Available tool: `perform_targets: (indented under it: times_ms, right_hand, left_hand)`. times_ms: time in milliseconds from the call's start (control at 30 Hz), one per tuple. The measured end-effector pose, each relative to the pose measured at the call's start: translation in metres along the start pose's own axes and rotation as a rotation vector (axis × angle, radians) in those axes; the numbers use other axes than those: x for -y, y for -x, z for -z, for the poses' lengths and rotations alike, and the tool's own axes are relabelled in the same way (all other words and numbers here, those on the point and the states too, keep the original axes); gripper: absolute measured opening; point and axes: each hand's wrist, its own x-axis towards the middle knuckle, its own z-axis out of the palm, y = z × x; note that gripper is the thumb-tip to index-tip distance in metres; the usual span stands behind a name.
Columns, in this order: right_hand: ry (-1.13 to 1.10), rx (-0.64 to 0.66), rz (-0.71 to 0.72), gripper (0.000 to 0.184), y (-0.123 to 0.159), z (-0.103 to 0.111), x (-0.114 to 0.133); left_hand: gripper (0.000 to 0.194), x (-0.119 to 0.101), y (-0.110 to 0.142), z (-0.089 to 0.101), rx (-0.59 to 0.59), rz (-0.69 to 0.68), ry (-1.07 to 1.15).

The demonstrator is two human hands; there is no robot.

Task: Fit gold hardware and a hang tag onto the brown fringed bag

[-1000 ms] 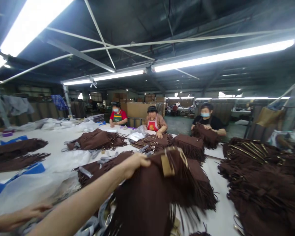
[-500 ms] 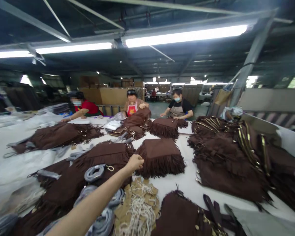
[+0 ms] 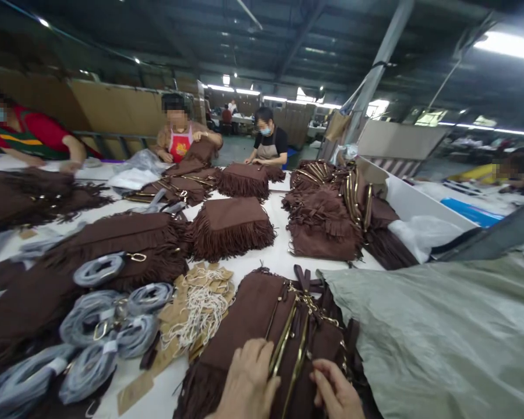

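Note:
A stack of brown suede fringed bags (image 3: 253,314) with gold zippers lies right in front of me on the white table (image 3: 283,256). My left hand (image 3: 247,384) rests on the top bag, fingers curled beside a gold zipper. My right hand (image 3: 338,393) touches the same bag by its zipper and chain hardware, fingers bent. A single fringed bag (image 3: 231,227) lies flat farther out on the table.
Wrapped grey straps (image 3: 100,326) and a heap of tan tags with white strings (image 3: 196,302) lie to the left. A grey-green plastic sack (image 3: 441,331) fills the right. More brown bags (image 3: 327,215) are piled beyond. Three other people (image 3: 266,142) work at the far side.
My left arm has pulled back from the far fringed bag, which now lies on the table. Both hands now sit on the near stack. The view has swung down and right.

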Motion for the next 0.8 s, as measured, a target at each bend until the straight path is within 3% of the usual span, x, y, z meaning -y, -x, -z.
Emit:
perform_targets:
  times_ms: [67, 133, 200, 267, 333, 433, 633, 733, 800]
  right_hand:
    - [0.074, 0.052, 0.124, 0.035, -0.012, -0.001, 0.006]
    - [0.212, 0.053, 0.357, 0.026, -0.023, -0.003, 0.008]
    - [0.370, -0.026, 0.625, 0.022, -0.035, -0.005, 0.009]
    - [0.507, -0.115, 0.826, 0.025, -0.047, -0.007, 0.010]
    - [0.606, -0.124, 0.971, 0.034, -0.059, -0.010, 0.015]
    - [0.636, -0.049, 1.072, 0.042, -0.073, -0.016, 0.024]
    - [0.556, 0.070, 1.105, 0.027, -0.088, -0.026, 0.032]
    - [0.546, 0.116, 1.092, 0.025, -0.091, -0.017, 0.031]
    - [0.522, 0.086, 1.191, 0.025, -0.092, -0.006, 0.027]
  left_hand:
    - [0.045, -0.012, -0.007, -0.012, -0.044, 0.093, -0.120]
    - [0.044, -0.015, -0.016, -0.016, -0.082, 0.196, -0.202]
    - [0.043, -0.014, -0.023, -0.015, -0.099, 0.262, -0.273]
    - [0.042, -0.013, -0.026, -0.012, -0.078, 0.288, -0.330]
    - [0.039, -0.015, -0.029, -0.008, -0.012, 0.297, -0.373]
    - [0.036, -0.022, -0.037, -0.005, 0.080, 0.300, -0.414]
    - [0.038, -0.038, -0.055, -0.002, 0.090, 0.296, -0.394]
    - [0.031, -0.044, -0.040, 0.000, 0.063, 0.287, -0.350]
    - [0.022, -0.040, -0.016, 0.009, 0.018, 0.271, -0.280]
